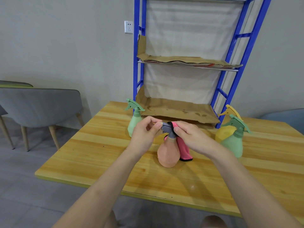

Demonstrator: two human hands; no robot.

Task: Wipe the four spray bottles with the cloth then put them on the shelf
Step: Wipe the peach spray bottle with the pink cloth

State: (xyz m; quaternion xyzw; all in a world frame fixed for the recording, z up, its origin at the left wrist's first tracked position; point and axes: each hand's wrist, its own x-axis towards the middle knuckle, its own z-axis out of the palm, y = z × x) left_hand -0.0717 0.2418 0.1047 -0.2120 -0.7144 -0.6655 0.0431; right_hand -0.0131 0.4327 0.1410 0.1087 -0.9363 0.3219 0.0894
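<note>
Shelf [136, 71], blue frame, cardboard-lined tiers, stands at far edge of table [102, 153]. Peach bottle [168, 153] upright mid-table, in front of shelf. Green bottle [134, 122] left of shelf; second green bottle [233, 143] and yellow bottle [224, 132] close together, right. Left hand [144, 130] pinches peach bottle's grey nozzle. Right hand [189, 134] grips pink cloth [185, 150] against spray head; cloth hangs beside bottle.

The left hand [144, 131] pinches the peach spray bottle [167, 153], seemingly standing on the desk [98, 153], by its nozzle while the right hand [190, 135] presses the pink cloth [184, 150] against its sprayer head.
</note>
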